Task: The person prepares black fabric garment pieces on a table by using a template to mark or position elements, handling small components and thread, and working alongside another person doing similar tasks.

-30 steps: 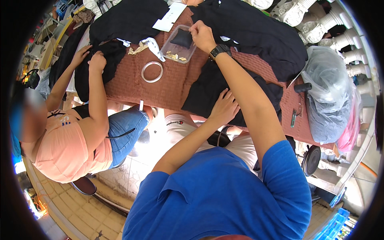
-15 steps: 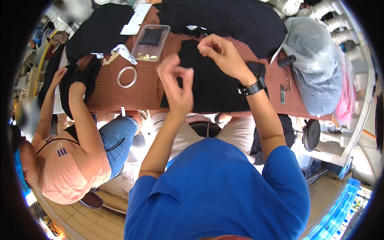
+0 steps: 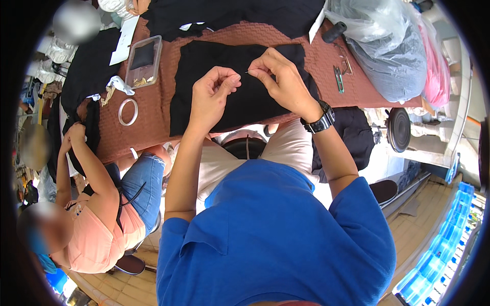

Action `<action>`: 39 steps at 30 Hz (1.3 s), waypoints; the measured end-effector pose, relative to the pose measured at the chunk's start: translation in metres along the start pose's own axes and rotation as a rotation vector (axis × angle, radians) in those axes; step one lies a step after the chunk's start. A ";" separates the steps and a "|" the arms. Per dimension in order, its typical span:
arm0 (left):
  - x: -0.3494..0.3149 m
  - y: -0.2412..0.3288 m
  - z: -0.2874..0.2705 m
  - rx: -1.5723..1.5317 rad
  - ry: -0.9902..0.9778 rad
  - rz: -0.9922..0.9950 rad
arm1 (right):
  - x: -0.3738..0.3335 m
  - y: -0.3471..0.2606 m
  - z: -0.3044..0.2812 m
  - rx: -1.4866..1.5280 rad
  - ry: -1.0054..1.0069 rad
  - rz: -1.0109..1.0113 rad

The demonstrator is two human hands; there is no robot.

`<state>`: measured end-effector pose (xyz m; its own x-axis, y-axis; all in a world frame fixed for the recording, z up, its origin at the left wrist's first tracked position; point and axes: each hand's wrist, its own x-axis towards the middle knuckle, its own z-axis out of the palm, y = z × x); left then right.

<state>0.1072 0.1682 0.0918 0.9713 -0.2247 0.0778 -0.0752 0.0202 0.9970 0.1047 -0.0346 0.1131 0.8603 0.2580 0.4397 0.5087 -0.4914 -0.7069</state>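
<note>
Above the black cloth (image 3: 209, 57) on the table, my two hands face each other with a small gap between the fingertips. My right hand (image 3: 284, 84), with a dark watch on the wrist, pinches a tiny thin sliver that looks like a sewing needle (image 3: 247, 72). Thumb and forefinger of my left hand (image 3: 212, 97) are pressed together close to it. Whatever they hold, perhaps a thread, is too fine to make out.
On the brown-covered table (image 3: 153, 115) lie a clear plastic box (image 3: 157, 57), a ring-shaped roll (image 3: 128, 111), green thread snips (image 3: 338, 79) and a black spool (image 3: 334, 32). Stuffed plastic bags (image 3: 390, 58) stand at the right. A person (image 3: 109, 219) handles dark cloth at my left.
My left hand has risen and closed into a pinch opposite my right, and my hands are now nearer each other. The whole view has shifted, with the tabletop things further left and up.
</note>
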 end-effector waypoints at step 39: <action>-0.009 -0.006 0.038 0.218 -0.150 0.075 | -0.056 0.006 -0.028 0.045 0.076 0.084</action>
<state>0.0900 0.1329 0.0847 0.9182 -0.3724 0.1351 -0.2084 -0.1640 0.9642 0.0588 -0.0756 0.0994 0.8960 0.1527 0.4170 0.4370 -0.4704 -0.7666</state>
